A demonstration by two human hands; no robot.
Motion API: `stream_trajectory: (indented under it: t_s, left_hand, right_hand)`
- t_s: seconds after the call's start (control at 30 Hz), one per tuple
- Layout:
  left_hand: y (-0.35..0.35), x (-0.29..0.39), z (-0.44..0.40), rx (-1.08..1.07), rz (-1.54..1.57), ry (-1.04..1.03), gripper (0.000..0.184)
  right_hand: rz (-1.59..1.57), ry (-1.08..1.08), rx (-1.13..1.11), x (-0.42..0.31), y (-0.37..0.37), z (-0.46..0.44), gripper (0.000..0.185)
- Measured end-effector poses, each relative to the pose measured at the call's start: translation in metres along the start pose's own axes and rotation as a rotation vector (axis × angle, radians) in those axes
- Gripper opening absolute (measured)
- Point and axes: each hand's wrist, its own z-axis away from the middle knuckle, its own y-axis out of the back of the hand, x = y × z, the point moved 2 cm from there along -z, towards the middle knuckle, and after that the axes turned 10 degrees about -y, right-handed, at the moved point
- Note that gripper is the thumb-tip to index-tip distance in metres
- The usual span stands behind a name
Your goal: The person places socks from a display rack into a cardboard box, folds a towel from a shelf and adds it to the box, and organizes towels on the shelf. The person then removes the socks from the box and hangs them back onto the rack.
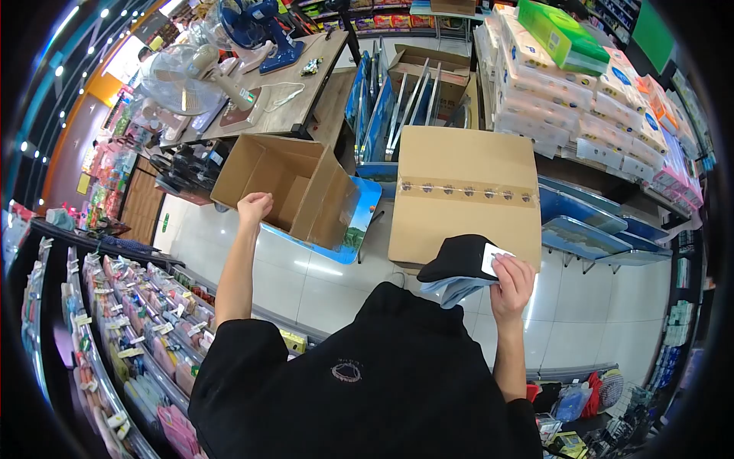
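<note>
My right hand [512, 284] pinches a small stack of folded cloth [457, 262], black on top and light blue beneath, by a white label [495, 258]. The stack hangs over the near edge of a closed, taped cardboard box [466, 164]. On the left, my left hand [254, 206] is closed at the mouth of an open cardboard box [275, 176]; whatever its fingers may hold is hidden. That box rests tilted on a small table with a blue landscape print [359, 214].
Electric fans [180, 80] stand on a wooden table [313, 69] at back left. Folded picture-topped tables [375, 107] lean behind the boxes. Tissue packs [543, 84] are stacked at right. Racks of packaged goods [145, 329] curve along the near left.
</note>
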Motion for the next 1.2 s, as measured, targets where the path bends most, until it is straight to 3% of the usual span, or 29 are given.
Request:
stream_trajectory:
  t_s: [0.03,0.1,0.13,0.17,0.23,0.3,0.37,0.43,0.53,0.57,0.63,0.77,0.9,1.03,1.1,1.17,1.2]
  left_hand:
    - [0.003,-0.008,-0.011,-0.004,0.004,0.002,0.020]
    - [0.009,-0.018,-0.030,-0.072,-0.379,-0.065,0.024]
    - [0.009,-0.014,-0.036,-0.113,-0.602,-0.108,0.035]
    - [0.010,-0.022,-0.048,-0.119,-0.601,-0.103,0.035]
    - [0.010,-0.030,-0.062,-0.169,-0.740,-0.333,0.044]
    - [0.011,-0.029,-0.070,-0.160,-0.769,-0.342,0.049]
    - [0.004,0.002,-0.077,-0.002,-0.936,-0.547,0.036]
    - [-0.003,0.034,-0.091,-0.099,-0.685,-0.462,0.023]
    - [-0.036,0.091,-0.074,-0.126,-0.950,-0.578,0.015]
    - [-0.037,0.082,-0.080,-0.137,-0.950,-0.571,0.015]
    - [-0.038,0.057,-0.103,-0.130,-1.270,-0.581,0.013]
    - [-0.040,0.031,-0.105,-0.127,-1.381,-0.594,0.014]
    - [-0.101,0.101,-0.021,-0.247,-1.208,-0.695,0.019]
    - [-0.199,0.165,0.144,-0.707,-0.390,-0.778,0.020]
    - [-0.241,0.181,0.234,-0.920,-0.268,-1.201,0.038]
    - [-0.271,0.200,0.330,-1.193,-0.233,-1.346,0.071]
    - [-0.286,0.202,0.373,-1.277,-0.217,-1.392,0.079]
  right_hand:
    - [0.007,-0.002,0.000,-0.005,-0.010,-0.006,0.039]
    - [0.017,-0.010,-0.006,-0.015,-0.030,-0.016,0.039]
    - [0.019,-0.014,-0.006,-0.019,-0.041,-0.021,0.039]
    - [0.021,-0.017,-0.008,-0.023,-0.051,-0.026,0.040]
    - [0.014,-0.027,-0.018,-0.032,-0.069,-0.032,0.041]
    - [0.010,-0.045,-0.029,-0.041,-0.084,-0.036,0.043]
    - [0.046,-0.030,-0.035,-0.048,-0.090,-0.040,0.043]
    - [0.098,-0.063,-0.025,-0.054,-0.091,-0.040,0.042]
    - [0.157,-0.099,-0.008,-0.060,-0.084,-0.030,0.041]
    - [0.177,-0.113,0.017,-0.059,-0.081,-0.027,0.041]
    - [0.197,-0.137,0.025,-0.063,-0.072,-0.022,0.041]
    - [0.282,-0.226,0.051,-0.063,-0.046,0.007,0.043]
    - [0.306,-0.267,0.113,-0.056,-0.013,0.034,0.044]
    - [0.338,-0.289,0.121,-0.047,0.035,0.051,0.040]
    - [0.361,-0.309,0.128,-0.043,0.060,0.060,0.038]
    - [0.402,-0.390,0.128,-0.036,0.085,0.077,0.035]
    - [0.437,-0.413,0.114,-0.032,0.099,0.087,0.033]
